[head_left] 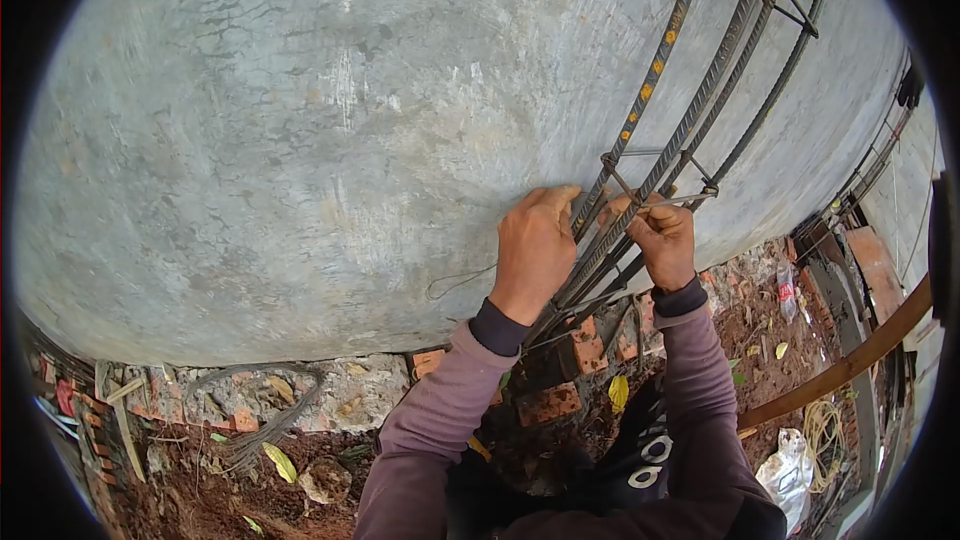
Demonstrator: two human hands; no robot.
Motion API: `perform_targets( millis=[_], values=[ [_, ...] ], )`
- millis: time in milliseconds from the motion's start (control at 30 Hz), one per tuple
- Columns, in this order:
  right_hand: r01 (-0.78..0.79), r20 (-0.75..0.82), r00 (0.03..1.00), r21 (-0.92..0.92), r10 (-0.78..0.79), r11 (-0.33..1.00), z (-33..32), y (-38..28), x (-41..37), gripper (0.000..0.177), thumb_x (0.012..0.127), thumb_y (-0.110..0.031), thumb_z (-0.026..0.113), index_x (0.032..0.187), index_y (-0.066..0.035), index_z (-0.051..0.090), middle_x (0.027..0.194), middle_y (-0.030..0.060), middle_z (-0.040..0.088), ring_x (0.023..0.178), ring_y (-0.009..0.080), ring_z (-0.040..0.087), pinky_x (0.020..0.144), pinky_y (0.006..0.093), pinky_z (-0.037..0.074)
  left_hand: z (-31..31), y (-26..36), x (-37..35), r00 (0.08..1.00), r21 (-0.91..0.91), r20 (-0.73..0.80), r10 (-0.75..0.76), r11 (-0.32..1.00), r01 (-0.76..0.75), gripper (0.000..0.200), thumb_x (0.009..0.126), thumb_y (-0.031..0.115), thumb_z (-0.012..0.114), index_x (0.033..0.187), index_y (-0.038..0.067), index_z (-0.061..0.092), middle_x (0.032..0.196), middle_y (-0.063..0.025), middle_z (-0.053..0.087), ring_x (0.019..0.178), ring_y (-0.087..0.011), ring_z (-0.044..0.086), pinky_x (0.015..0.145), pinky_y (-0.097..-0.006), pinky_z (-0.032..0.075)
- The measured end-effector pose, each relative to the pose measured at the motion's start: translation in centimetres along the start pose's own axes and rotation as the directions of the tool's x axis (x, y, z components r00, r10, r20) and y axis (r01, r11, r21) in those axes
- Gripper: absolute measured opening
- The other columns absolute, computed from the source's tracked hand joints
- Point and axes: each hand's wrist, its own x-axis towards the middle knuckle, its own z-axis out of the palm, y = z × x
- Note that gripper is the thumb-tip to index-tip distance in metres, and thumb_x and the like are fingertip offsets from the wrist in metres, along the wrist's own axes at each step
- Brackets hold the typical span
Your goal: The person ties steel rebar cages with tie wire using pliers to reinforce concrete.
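Observation:
A cage of ribbed steel rebar leans along a grey cement wall, its bars joined by thin square stirrups. My left hand is at the left side of the bars, fingers curled and closed, with the fingertips partly hidden. On the right side, my right hand pinches at the bars just below a stirrup. What either pinch holds is too small or hidden to tell. A thin wire loops out against the wall beside my left wrist.
Broken bricks and red soil lie at the foot of the wall. A bundle of thin wire rests on the left. A curved brown bar, a plastic bottle and a silvery sheet are on the right.

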Motion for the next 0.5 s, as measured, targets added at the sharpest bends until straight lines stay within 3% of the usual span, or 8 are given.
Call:
perform_targets(
  millis=[233, 367, 500],
  values=[
    [0.098, 0.080, 0.993, -0.199, -0.084, 0.975, -0.6, -0.8, 0.5, 0.010, 0.090, -0.001, 0.068, 0.098, 0.004, 0.073, 0.081, 0.0004, 0.056, 0.074, 0.0101, 0.048, 0.063, 0.0263, 0.039, 0.9, 0.0, -0.3, 0.997, -0.010, -0.068, 0.044, 0.999, -0.045, 0.026, 0.085, -0.006, 0.057, 0.106, 0.001, 0.072, 0.091, -0.0168, 0.070, 0.080, -0.0331, 0.069, 0.070, -0.0396, 0.054],
    [0.112, 0.096, 0.991, -0.225, -0.092, 0.968, -1.0, -0.8, 1.1, 0.010, 0.091, -0.001, 0.067, 0.098, 0.003, 0.072, 0.085, 0.0011, 0.061, 0.077, 0.0101, 0.054, 0.066, 0.0251, 0.043, 1.2, 0.0, -0.4, 0.995, -0.042, -0.067, 0.078, 0.996, -0.081, 0.030, 0.081, -0.006, 0.059, 0.108, 0.001, 0.069, 0.091, -0.0179, 0.066, 0.083, -0.0376, 0.065, 0.072, -0.0449, 0.052],
    [0.090, 0.155, 0.986, -0.180, -0.062, 0.980, -1.1, -0.4, 1.7, 0.008, 0.090, 0.002, 0.066, 0.098, 0.004, 0.066, 0.090, 0.0032, 0.066, 0.081, 0.0104, 0.061, 0.071, 0.0247, 0.048, 0.9, -0.1, 0.1, 0.994, -0.069, -0.053, 0.095, 0.993, -0.099, 0.030, 0.081, -0.007, 0.058, 0.108, 0.002, 0.069, 0.090, -0.0172, 0.066, 0.084, -0.0370, 0.066, 0.071, -0.0442, 0.052]
  ],
)
